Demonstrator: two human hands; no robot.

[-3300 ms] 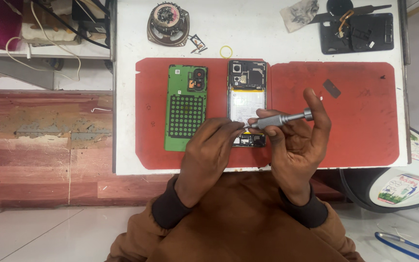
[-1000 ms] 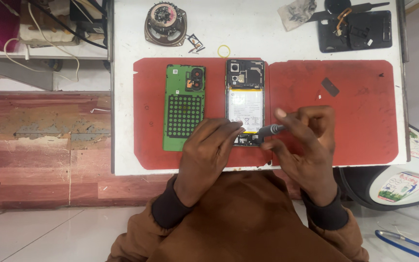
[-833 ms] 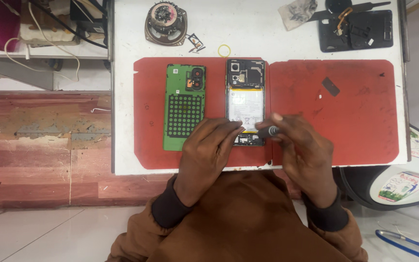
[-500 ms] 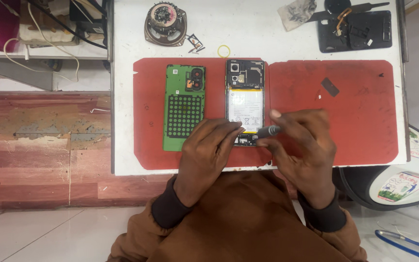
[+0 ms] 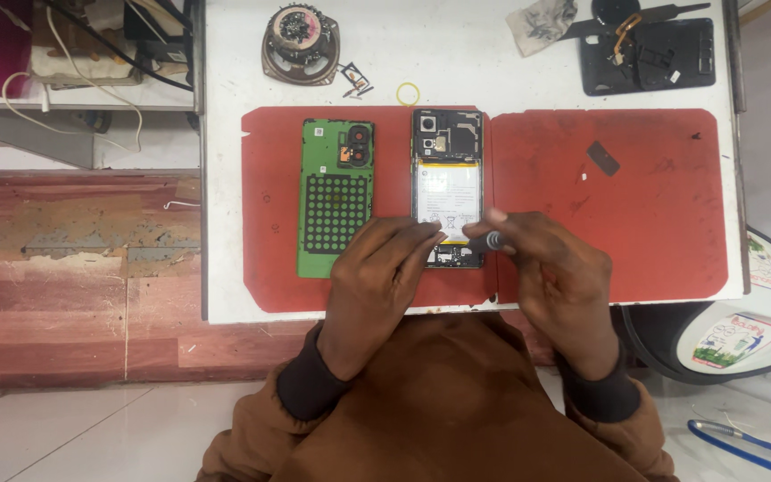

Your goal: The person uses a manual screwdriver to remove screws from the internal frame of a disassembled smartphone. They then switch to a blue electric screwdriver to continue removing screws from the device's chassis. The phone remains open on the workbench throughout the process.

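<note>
Pinched a small screwdriver (image 5: pixel 491 239) in the right hand (image 5: pixel 557 272), fingertips closed together on its grip, tip aimed at the lower end of the opened smartphone (image 5: pixel 446 178). Pressed the left hand (image 5: pixel 382 272) onto that same lower end, fingers bunched and flat, gripping nothing but steadying the phone. Kept both hands close, almost touching, at the middle of the frame. Left the phone lying back-off on the red mat (image 5: pixel 613 210), battery and board exposed, with the green back cover (image 5: pixel 335 196) just beside it towards the left. Could not make out the screw itself; probably hidden under the fingertips.

Judged best done thus: driver kept upright on the screw head, light downward pressure, slow turns from the fingertips only, phone pinned so as not to slide.

Noted a round speaker (image 5: pixel 301 43) and a yellow ring (image 5: pixel 408 94) at the top of the white table (image 5: pixel 493 54), and a black parts tray (image 5: pixel 649 58) at upper right.
</note>
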